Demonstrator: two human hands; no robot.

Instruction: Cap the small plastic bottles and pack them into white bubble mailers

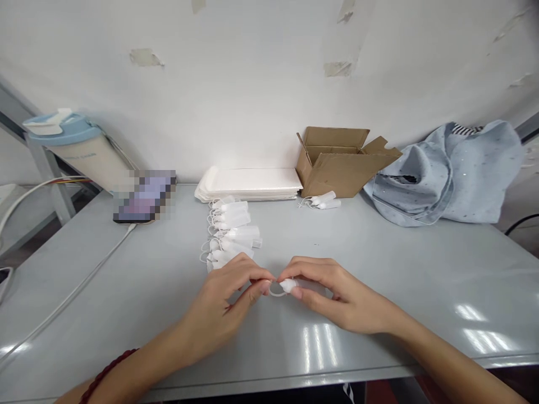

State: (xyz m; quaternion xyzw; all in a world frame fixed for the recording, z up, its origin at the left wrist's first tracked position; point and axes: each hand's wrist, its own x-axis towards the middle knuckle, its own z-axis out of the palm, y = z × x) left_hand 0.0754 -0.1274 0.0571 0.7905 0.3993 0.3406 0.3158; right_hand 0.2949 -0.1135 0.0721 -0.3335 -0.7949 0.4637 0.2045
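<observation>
Over the front middle of the grey table (160, 314), my right hand (341, 292) grips a small white squeeze bottle (288, 285) with a pointed nozzle aimed left. Its body is mostly hidden behind the fingers. My left hand (233, 294) pinches the end of the thin white strap (277, 294) that loops from the bottle's neck; whatever sits at that end is covered by the fingertips. The two hands' fingertips nearly meet. Just beyond my left hand lies a column of several similar bottles (236, 233) with looped straps, nozzles to the left.
Against the wall stand a stack of white padded envelopes (252, 182) and an open cardboard box (337, 174), with two small bottles (324, 200) before it. A light blue cloth bag (455, 174) lies right. A phone (145, 196), its cable (84, 280) and a large tumbler (84, 151) occupy the left.
</observation>
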